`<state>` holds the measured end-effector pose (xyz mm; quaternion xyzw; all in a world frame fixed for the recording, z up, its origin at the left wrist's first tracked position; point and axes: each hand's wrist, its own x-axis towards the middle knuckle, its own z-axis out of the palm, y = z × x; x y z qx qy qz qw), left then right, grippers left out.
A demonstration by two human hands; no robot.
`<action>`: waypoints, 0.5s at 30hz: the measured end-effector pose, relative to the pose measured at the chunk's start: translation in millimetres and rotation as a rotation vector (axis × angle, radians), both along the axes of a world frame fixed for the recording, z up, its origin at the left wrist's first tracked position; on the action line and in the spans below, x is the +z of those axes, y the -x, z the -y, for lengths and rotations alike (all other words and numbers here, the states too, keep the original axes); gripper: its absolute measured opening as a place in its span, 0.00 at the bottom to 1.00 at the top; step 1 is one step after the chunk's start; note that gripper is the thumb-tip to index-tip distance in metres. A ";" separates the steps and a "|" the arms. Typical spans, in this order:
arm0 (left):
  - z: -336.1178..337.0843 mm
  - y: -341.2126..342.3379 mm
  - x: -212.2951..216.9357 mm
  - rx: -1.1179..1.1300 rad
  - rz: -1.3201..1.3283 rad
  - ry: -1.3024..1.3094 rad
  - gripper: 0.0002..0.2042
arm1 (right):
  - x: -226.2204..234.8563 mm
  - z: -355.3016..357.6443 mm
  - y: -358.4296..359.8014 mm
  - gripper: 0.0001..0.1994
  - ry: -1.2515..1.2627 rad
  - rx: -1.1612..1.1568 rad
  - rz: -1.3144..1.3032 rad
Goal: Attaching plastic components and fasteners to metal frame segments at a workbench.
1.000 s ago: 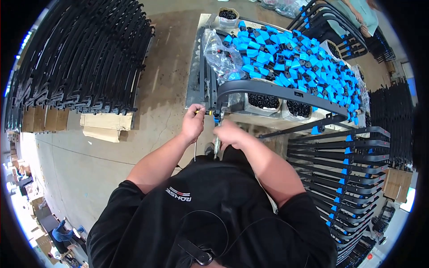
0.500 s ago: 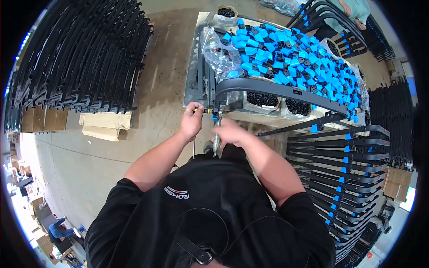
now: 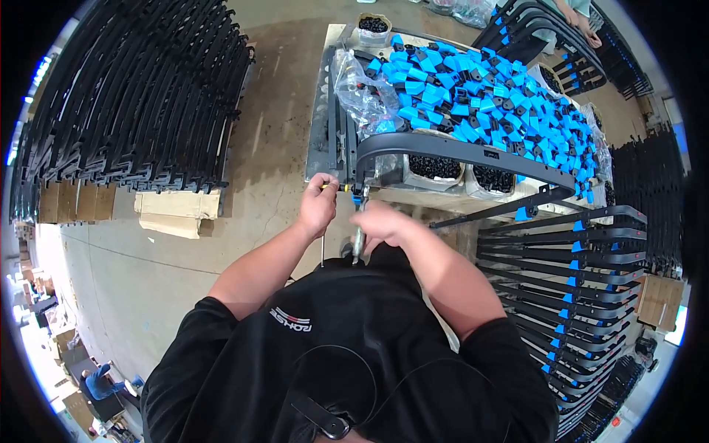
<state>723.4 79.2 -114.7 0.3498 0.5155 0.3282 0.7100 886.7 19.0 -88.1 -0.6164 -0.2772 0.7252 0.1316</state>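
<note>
My left hand (image 3: 317, 209) is closed on a thin-shafted tool (image 3: 323, 247) with yellow on its handle; the long shaft points down below the fist. To its right, my right hand (image 3: 380, 223) is wrapped around a silver hand tool (image 3: 359, 245) that looks like pliers, partly hidden by the fingers. Between the hands is the near end of a bent black metal frame (image 3: 458, 146), with a small blue piece (image 3: 357, 199) on it. The silver tool's upper end sits right by that piece; whether it touches cannot be made out.
Blue and black plastic parts (image 3: 487, 96) lie heaped on the table, beside a clear plastic bag (image 3: 362, 92) and tubs of small black parts (image 3: 434, 167). Black frames are stacked at left (image 3: 133, 96) and right (image 3: 565, 295). A co-worker's hand (image 3: 593, 38) shows far right.
Both hands stay at the frame's end. The yellow handle part shows slightly more beyond my left fingers, and the silver tool has shifted slightly.
</note>
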 end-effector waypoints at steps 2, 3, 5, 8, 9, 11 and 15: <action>7.1 3.8 4.2 -0.020 0.077 0.019 0.02 | 44.3 -0.6 -12.6 0.11 0.137 -0.377 -0.377; 7.4 1.9 4.7 -0.015 0.000 -0.027 0.03 | 34.2 4.5 -15.6 0.12 0.120 -0.326 -0.392; 7.5 -2.6 -4.7 -0.005 -0.016 -0.050 0.03 | -22.7 11.0 -13.4 0.15 -0.233 -0.042 0.052; 12.2 3.5 -12.5 0.020 -0.025 -0.050 0.03 | -38.0 20.8 13.3 0.19 -0.519 0.160 0.829; 12.2 2.5 -12.9 0.040 -0.047 -0.063 0.03 | -16.3 12.3 9.9 0.17 -0.290 0.125 0.509; 7.4 -0.2 -22.0 0.070 -0.121 -0.183 0.04 | 29.9 -0.1 -4.6 0.15 0.102 -0.114 -0.191; 6.7 -4.7 -20.6 0.041 -0.202 -0.238 0.05 | 17.7 6.8 -15.4 0.16 -0.140 -0.006 -0.055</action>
